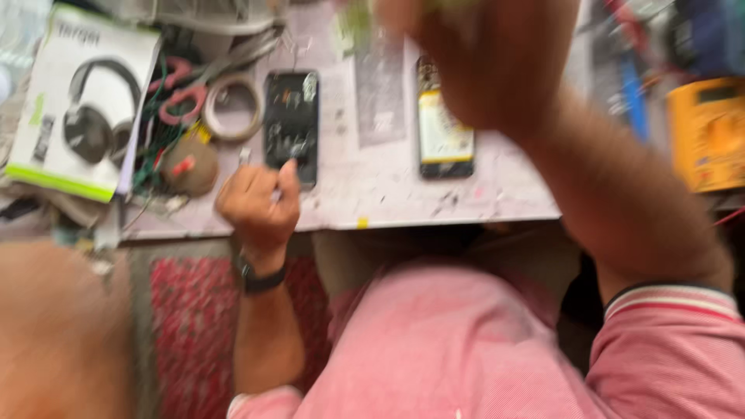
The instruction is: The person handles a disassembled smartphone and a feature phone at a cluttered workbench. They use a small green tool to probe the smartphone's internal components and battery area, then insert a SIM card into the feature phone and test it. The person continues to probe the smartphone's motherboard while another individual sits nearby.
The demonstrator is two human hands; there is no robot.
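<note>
My left hand point(260, 203) is curled into a fist at the near edge of the worn white bench point(388, 194), pinching a small thin pale tool that is hard to make out. Just beyond its knuckles lies a dark opened phone point(291, 124) with its insides showing. My right hand point(481, 62) is raised close to the camera and badly blurred. Its fingers run off the top edge near something greenish, so its grip is unclear. Partly under it lies a second phone point(444, 132) with a yellow and white panel showing.
A tape roll point(233, 109), pink-handled scissors point(182, 97), a brown round lump point(190, 167) and tangled wires sit left of the phones. A white headphone box point(81, 101) lies at far left, a yellow multimeter point(710, 132) at far right. A red patterned mat point(194, 326) is below the bench.
</note>
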